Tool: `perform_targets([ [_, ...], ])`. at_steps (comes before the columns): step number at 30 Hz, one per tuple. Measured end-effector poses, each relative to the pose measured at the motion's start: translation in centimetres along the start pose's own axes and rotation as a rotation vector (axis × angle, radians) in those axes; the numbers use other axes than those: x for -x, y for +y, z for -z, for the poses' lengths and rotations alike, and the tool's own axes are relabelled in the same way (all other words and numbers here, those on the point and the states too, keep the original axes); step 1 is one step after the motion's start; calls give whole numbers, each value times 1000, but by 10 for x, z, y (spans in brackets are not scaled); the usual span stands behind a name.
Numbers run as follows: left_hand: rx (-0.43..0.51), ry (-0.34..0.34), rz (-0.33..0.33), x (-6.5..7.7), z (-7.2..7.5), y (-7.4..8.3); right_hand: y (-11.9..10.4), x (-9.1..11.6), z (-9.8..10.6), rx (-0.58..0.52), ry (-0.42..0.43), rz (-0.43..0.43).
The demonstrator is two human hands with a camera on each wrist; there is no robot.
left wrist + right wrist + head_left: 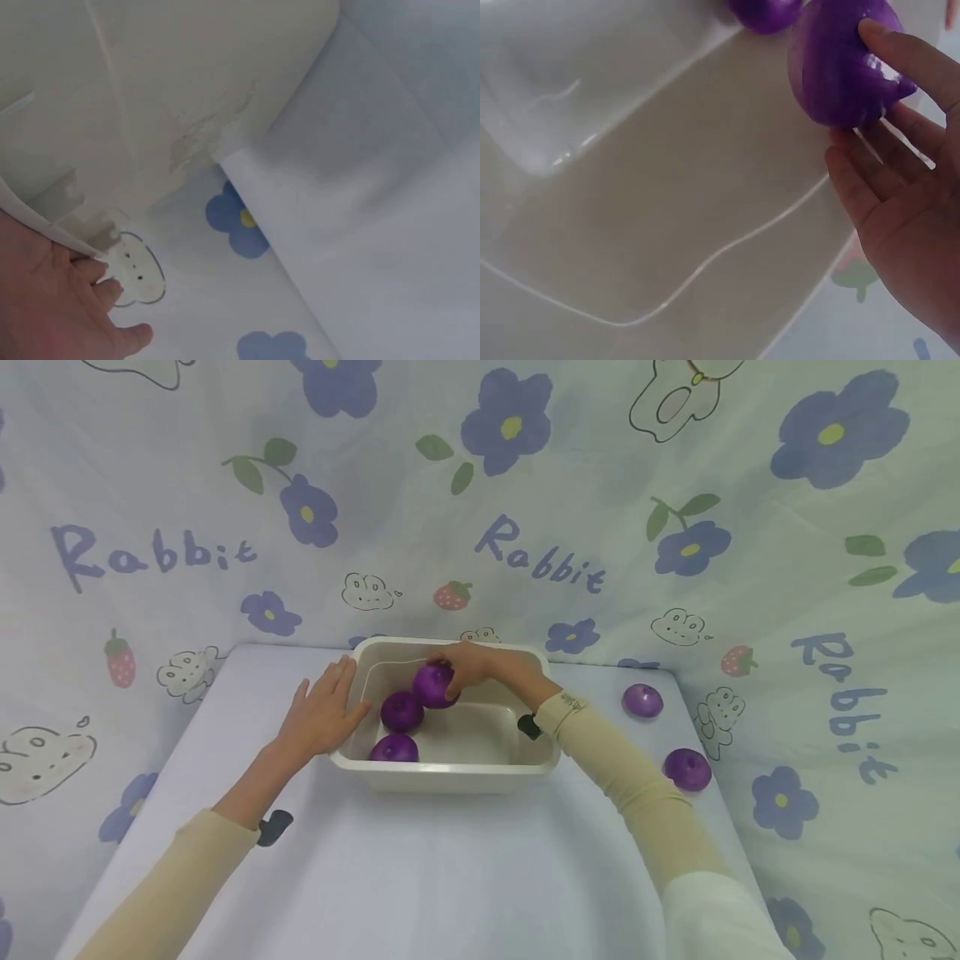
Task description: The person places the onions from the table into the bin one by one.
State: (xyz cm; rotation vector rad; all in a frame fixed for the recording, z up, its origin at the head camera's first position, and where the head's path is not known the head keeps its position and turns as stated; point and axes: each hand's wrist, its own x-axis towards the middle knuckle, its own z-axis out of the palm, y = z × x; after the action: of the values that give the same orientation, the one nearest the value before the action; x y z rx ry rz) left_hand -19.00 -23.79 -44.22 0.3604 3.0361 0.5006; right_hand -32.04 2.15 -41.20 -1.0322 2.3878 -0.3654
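A cream rectangular bin (450,769) stands near the back of the white-covered table. Inside it my right hand (468,665) holds a purple onion (433,685) above the bin floor, thumb on one side and fingers on the other. The same onion (844,64) shows a pointed tip in the right wrist view. Two more onions lie at the left of the bin, one behind (402,712) and one partly hidden by the front wall (394,748). My left hand (318,710) rests at the left rim, fingers straight along its outside and thumb reaching over it.
On the table right of the bin are two further purple onions, one farther back (642,701) and one beside the right forearm (687,769). A patterned curtain (405,510) with flowers and rabbits hangs behind and around the table (420,877).
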Motion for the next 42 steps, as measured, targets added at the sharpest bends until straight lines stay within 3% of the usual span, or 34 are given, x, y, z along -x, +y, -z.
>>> perform_targets([
  [13,-2,3,0,0,0,-1,6,-9,-23,60,-92,-20],
  [18,2,12,-2,1,-1,-1,8,-9,-30,24,-96,-37],
  [24,-4,14,-14,0,-3,-2,10,-8,-40,113,-87,-59],
  [30,-12,27,-19,0,-1,-3,11,-12,-48,176,-79,-42],
  [42,-12,-7,5,0,-2,-2,16,-21,-66,183,-68,1],
])
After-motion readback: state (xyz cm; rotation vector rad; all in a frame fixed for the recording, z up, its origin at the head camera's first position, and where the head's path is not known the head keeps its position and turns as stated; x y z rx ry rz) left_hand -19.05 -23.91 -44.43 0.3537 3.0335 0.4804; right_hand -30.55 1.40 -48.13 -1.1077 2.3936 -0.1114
